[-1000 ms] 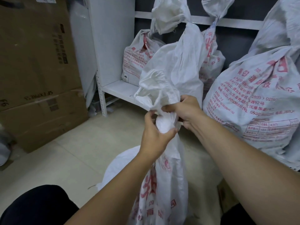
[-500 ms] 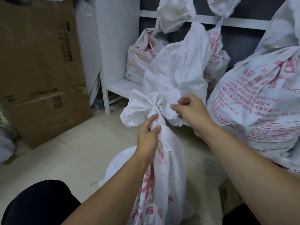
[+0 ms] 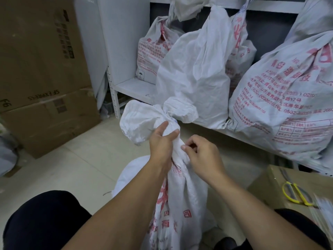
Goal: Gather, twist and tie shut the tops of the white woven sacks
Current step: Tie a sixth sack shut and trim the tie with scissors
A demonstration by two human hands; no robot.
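- The person's 2 knees in dark trousers [image 3: 45, 222] frame the bottom edge, with both bare forearms reaching forward between them.
- A white woven sack with red print [image 3: 180, 195] stands upright on the pale tiled floor [image 3: 81, 168] between the knees, its top gathered into a twisted neck.
- The left hand [image 3: 163, 141] grips that neck from the left: the thumb points up along the fabric, and the fingers are curled round the neck with 1 fingertip showing on the far side.
- The right hand [image 3: 201, 156] sits just beside it, lower on the neck's right side, fingers curled in and thumb tip pinching the twisted fabric; whether anything thin lies between them cannot be told.
- Above the left hand's fingers the sack's loose mouth [image 3: 140, 121] flares out in 2 crumpled lobes.
- To the right, yellow-handled scissors [image 3: 295, 193] lie on a brown cardboard carton [image 3: 266, 179].
- Farther back, a white metal shelf [image 3: 133, 87] carries 4 more white sacks with gathered tops, among them a plain white sack [image 3: 194, 69] in the middle and a large red-printed sack [image 3: 288, 98] at the right.
- At far left, 2 stacked brown cardboard boxes [image 3: 36, 60] stand on the floor.
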